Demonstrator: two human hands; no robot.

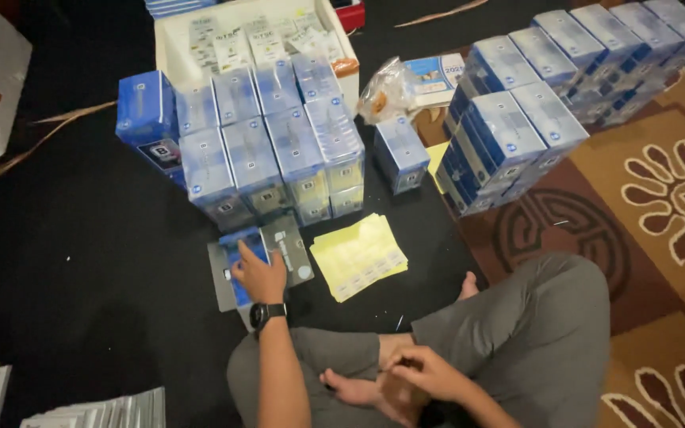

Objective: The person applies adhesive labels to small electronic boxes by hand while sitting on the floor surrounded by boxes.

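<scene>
Pressing left hand [258,275], fingers spread flat, on blue flattened carton [241,265] straight ahead on black floor, long axis running away; right hand [426,372] loosely curled near lap, farther off, contents indiscernible.

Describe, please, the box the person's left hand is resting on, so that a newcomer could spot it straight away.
Start at the big block of blue wrapped boxes standing on the black floor in front of the seated person. Just below its near edge, beside a stack of yellow sheets, the left hand presses on a flattened grey-and-blue box. Unlike its upright, wrapped neighbours, it lies opened out flat.
</scene>
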